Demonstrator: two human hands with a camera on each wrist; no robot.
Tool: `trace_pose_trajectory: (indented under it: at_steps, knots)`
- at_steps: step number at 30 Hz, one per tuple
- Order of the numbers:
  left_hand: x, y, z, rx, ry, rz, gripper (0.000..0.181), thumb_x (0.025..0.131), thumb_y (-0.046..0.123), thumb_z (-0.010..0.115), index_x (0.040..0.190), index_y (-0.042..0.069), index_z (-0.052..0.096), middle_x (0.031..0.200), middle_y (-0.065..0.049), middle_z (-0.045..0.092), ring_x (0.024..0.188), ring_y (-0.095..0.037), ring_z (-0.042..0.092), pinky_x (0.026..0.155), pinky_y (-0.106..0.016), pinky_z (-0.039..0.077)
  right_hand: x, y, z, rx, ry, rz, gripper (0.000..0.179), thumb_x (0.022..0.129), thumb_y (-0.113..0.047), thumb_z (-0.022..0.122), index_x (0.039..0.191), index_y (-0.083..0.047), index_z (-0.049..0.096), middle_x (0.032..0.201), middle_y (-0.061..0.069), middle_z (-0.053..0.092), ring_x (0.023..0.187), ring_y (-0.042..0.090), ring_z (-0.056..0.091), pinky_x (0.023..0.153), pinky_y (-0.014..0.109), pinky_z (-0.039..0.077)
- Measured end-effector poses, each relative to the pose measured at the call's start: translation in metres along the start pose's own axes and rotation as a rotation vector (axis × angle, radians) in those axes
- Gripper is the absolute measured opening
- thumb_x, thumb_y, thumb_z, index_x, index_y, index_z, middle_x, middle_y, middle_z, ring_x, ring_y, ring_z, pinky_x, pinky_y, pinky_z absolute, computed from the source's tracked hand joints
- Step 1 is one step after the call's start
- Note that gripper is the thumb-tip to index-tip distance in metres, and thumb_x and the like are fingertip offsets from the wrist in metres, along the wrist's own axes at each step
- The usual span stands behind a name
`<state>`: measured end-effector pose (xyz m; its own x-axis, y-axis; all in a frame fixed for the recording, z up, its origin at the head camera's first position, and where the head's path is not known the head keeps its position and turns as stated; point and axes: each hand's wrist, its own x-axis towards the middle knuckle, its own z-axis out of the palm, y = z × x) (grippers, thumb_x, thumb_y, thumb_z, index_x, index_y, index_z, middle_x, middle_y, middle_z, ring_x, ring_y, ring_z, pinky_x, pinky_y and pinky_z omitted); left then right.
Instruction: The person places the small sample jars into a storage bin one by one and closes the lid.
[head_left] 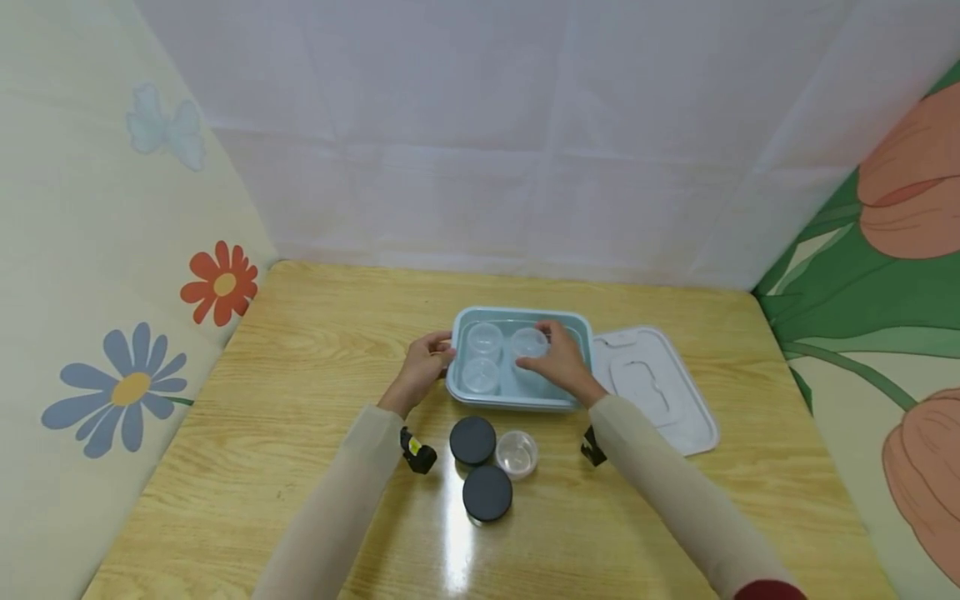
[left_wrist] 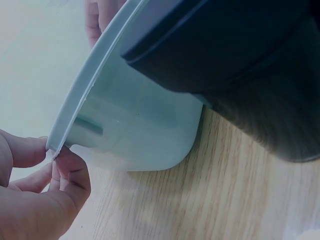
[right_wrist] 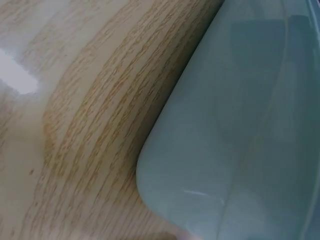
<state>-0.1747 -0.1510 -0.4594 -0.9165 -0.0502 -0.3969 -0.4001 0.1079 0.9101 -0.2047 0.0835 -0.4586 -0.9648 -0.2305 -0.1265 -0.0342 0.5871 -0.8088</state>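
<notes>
Head view: the right hand holds a clear cup between thumb and fingers, inside the pale blue tub; whether its base touches the tub's floor, I cannot tell. 2 more clear cups sit at the tub's left end, a back-left cup and a front-left cup. The left hand pinches the tub's rim at that end, as the left wrist view confirms.

The likeliest slip, I judge, is the held cup tilting and bumping the back-left cup near it, caused by a sideways drift or an uneven release. A tug on the rim could slide the tub and shift all 3 cups, since they look smooth and light. A low sweep of the left forearm might bring its black wrist device against the upper black-lidded jar.

Room is tightest in front, where that jar, the lower black-lidded jar and a clear container cluster, and on the right, where the white lid lies flat close by the rim. Bare tabletop opens widest to the left; a narrower strip runs behind the tub, before the white cloth.
</notes>
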Motion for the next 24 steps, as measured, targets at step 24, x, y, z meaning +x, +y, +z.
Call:
trace_pose_trajectory:
  at_steps: [24]
  knots:
    - [0.001, 0.000, -0.001, 0.006, -0.006, -0.001, 0.042, 0.097, 0.001, 0.047, 0.138, 0.004, 0.046, 0.106, -0.009, 0.048, 0.086, -0.014, 0.053, 0.071, -0.023, 0.052, 0.019, 0.008, 0.012, 0.010, 0.007, 0.005, 0.068, 0.074, -0.019, 0.081, 0.127, 0.002, 0.043, 0.129, 0.021, 0.049, 0.118, 0.035, 0.049, 0.102, 0.047, 0.041]
